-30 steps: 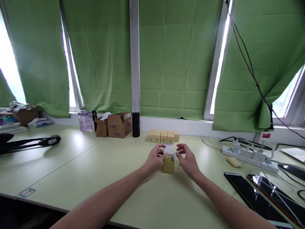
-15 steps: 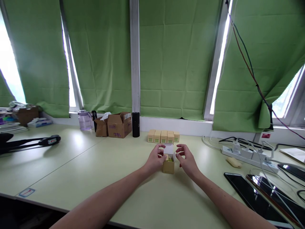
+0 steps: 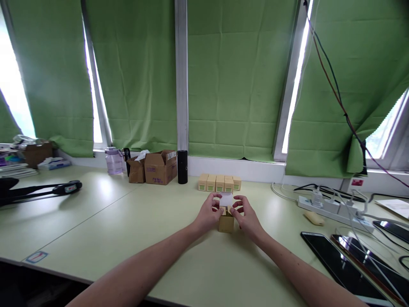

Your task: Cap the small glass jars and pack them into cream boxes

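Observation:
A small tan cardboard box [image 3: 226, 224] stands upright on the table in front of me. Its lid [image 3: 226, 199], white on the inside, is raised at the back. My left hand [image 3: 207, 214] grips the box's left side, thumb on the folded-in left flap and fingers curled behind. On the other side, my right hand [image 3: 248, 218] is closed at the right edge with its thumb on the right flap. The two flaps hide most of the box's inside.
Behind the box stands a row of several similar small boxes [image 3: 220, 183]. A black cylinder [image 3: 182, 167], open cartons [image 3: 159, 168] and a purple bottle [image 3: 114, 161] are at the back left. To the right lie a power strip [image 3: 332, 207], cables and dark phones or tablets [image 3: 332, 260].
My right hand has moved left onto the box, and the right flap is now folded inward under its thumb. The green item seen inside is now covered. My left hand stays put.

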{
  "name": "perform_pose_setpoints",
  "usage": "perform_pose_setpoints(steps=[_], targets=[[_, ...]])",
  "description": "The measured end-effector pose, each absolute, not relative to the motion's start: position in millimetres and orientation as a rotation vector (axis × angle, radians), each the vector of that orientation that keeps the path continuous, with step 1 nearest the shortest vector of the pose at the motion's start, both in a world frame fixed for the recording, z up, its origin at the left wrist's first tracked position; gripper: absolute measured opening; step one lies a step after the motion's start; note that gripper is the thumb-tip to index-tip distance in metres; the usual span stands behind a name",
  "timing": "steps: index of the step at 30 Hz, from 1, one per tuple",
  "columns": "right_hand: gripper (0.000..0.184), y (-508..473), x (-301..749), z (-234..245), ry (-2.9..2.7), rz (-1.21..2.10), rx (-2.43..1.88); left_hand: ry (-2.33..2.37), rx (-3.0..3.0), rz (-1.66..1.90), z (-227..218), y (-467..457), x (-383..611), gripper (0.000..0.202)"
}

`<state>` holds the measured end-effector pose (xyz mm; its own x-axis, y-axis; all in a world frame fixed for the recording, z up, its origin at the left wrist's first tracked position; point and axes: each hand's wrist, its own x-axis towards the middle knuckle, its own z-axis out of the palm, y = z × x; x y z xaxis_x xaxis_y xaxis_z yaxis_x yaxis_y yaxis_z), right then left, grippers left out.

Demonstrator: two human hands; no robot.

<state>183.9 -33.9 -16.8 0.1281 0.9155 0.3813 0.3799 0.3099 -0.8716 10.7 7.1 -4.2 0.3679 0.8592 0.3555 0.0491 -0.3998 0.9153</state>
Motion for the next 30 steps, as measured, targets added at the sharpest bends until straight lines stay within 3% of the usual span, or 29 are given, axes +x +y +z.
perform_pose_setpoints(steps=[11,22,30], targets=[[0.045,-29.0,182.5,-20.9,-1.397,0.682,-1.240,0.791,1.726,1.161,-5.7,5.1,10.1,0.050],[0.043,-29.7,182.5,-18.1,-1.445,0.687,-1.263,0.829,1.899,1.194,-7.8,11.2,9.6,0.017],[0.021,-39.9,182.9,-10.5,-1.551,0.359,-1.159,0.832,1.919,1.172,-0.4,6.2,8.3,0.009]])
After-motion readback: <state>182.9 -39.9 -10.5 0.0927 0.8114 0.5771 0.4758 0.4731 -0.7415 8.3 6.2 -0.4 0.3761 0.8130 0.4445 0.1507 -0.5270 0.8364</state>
